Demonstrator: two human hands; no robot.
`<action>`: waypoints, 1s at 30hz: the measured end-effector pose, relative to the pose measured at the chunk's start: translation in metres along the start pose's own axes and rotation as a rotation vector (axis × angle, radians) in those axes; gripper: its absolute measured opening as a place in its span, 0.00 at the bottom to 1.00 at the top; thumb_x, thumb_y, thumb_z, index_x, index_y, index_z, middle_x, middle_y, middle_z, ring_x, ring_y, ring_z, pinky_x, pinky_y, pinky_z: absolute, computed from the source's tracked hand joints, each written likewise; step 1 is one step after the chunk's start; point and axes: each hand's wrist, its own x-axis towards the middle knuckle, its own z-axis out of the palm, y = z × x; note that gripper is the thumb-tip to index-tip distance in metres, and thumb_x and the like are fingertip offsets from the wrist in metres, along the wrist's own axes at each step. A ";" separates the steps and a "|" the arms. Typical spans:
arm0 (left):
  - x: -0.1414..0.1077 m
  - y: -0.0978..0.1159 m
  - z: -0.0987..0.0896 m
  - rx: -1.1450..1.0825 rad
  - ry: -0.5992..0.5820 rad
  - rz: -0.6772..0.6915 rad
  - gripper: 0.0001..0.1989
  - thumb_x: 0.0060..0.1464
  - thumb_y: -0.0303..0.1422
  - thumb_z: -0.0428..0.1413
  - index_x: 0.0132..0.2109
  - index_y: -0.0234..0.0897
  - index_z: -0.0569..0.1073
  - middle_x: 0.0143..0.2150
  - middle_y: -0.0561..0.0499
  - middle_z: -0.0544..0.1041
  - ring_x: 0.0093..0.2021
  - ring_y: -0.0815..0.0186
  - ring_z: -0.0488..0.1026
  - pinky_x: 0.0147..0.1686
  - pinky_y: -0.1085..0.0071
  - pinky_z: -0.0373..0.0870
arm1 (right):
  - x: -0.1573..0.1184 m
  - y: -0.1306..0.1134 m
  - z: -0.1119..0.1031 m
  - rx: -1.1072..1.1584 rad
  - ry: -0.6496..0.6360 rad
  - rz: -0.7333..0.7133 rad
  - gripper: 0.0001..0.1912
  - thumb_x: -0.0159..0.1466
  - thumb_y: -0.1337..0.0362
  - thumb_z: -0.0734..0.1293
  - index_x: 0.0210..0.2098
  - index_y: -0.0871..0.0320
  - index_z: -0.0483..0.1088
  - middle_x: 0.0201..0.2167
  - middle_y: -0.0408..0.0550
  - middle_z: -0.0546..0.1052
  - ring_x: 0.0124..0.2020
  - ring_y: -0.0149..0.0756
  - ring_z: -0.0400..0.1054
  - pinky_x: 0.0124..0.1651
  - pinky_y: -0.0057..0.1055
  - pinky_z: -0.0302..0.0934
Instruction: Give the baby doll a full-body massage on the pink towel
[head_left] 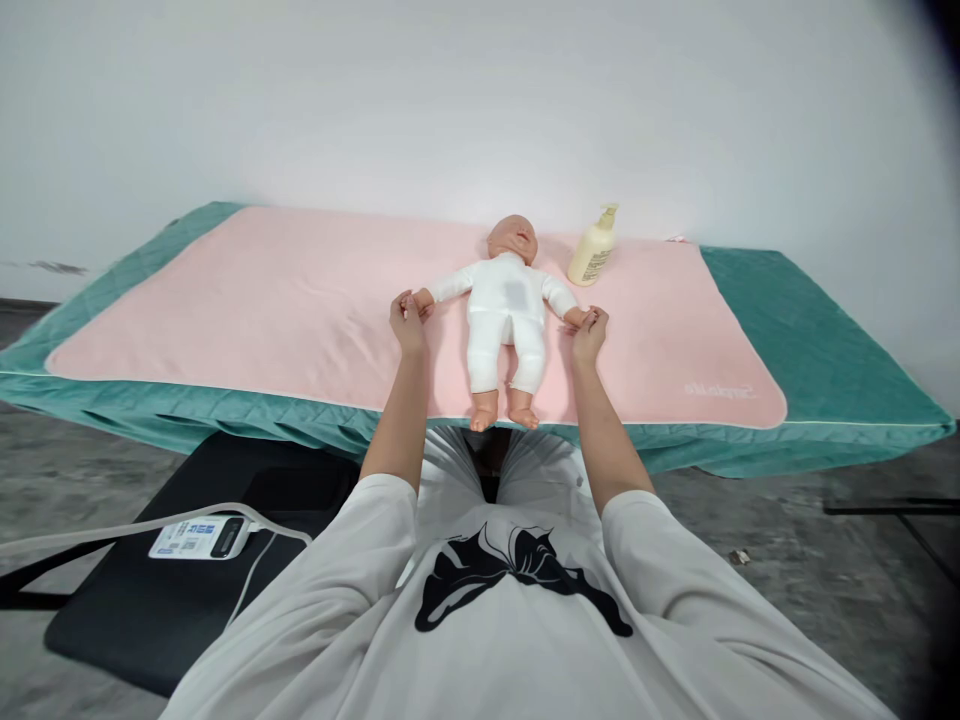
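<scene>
A baby doll [508, 300] with a white cloth body lies on its back on a pink mat [322, 290], its head toward the wall and its bare feet toward me. Its arms are stretched out to both sides. My left hand [409, 320] is closed around the doll's hand on the left. On the other side, my right hand [590, 335] grips the doll's other hand between thumb and fingers. A cream pump bottle [592, 248] stands on the mat beyond my right hand, near the doll's head.
The mat covers part of a bed with a green quilted cover [825, 340], set against a white wall [480, 100]. At the lower left is a black chair [135, 610] with a white device [199, 537] and cable on it. A small scrap [739, 556] lies on the grey floor.
</scene>
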 end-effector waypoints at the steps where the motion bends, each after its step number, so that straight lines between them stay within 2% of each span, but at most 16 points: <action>1: 0.000 0.000 0.000 0.006 -0.002 -0.001 0.07 0.63 0.34 0.55 0.45 0.37 0.72 0.49 0.45 0.73 0.46 0.66 0.77 0.39 0.75 0.79 | 0.000 0.000 0.000 0.003 -0.004 -0.005 0.13 0.71 0.56 0.54 0.49 0.54 0.61 0.46 0.46 0.68 0.31 0.23 0.69 0.30 0.21 0.69; 4: -0.001 0.001 0.000 0.011 -0.002 0.002 0.07 0.61 0.33 0.57 0.45 0.36 0.72 0.48 0.44 0.73 0.45 0.66 0.77 0.39 0.75 0.79 | 0.001 0.000 0.000 0.011 -0.014 -0.017 0.12 0.70 0.58 0.55 0.49 0.54 0.61 0.49 0.48 0.67 0.36 0.24 0.70 0.31 0.20 0.69; 8: -0.002 0.004 0.001 -0.008 -0.006 0.000 0.08 0.59 0.33 0.59 0.45 0.36 0.72 0.47 0.44 0.72 0.43 0.67 0.77 0.38 0.75 0.78 | 0.001 0.002 -0.001 0.027 -0.037 -0.037 0.13 0.68 0.56 0.59 0.49 0.54 0.62 0.51 0.49 0.67 0.38 0.25 0.70 0.33 0.21 0.68; 16: -0.003 0.004 0.001 -0.023 -0.027 0.008 0.11 0.56 0.36 0.62 0.44 0.37 0.72 0.46 0.46 0.71 0.41 0.68 0.77 0.37 0.75 0.77 | 0.002 0.006 -0.002 -0.019 0.001 -0.082 0.16 0.66 0.52 0.62 0.45 0.57 0.65 0.44 0.48 0.71 0.39 0.27 0.70 0.34 0.22 0.67; 23: -0.005 0.005 0.001 -0.033 -0.035 0.011 0.12 0.57 0.37 0.62 0.44 0.36 0.72 0.46 0.47 0.73 0.37 0.71 0.76 0.36 0.76 0.78 | -0.002 0.000 0.000 0.002 0.023 -0.056 0.15 0.67 0.52 0.62 0.41 0.58 0.65 0.39 0.45 0.72 0.29 0.24 0.69 0.28 0.22 0.66; 30: -0.001 0.002 0.001 -0.026 -0.020 0.017 0.10 0.60 0.38 0.59 0.43 0.36 0.72 0.46 0.46 0.73 0.36 0.72 0.76 0.33 0.77 0.77 | -0.005 -0.007 0.001 -0.006 0.033 -0.023 0.17 0.69 0.49 0.58 0.40 0.57 0.64 0.36 0.44 0.72 0.26 0.23 0.68 0.26 0.20 0.65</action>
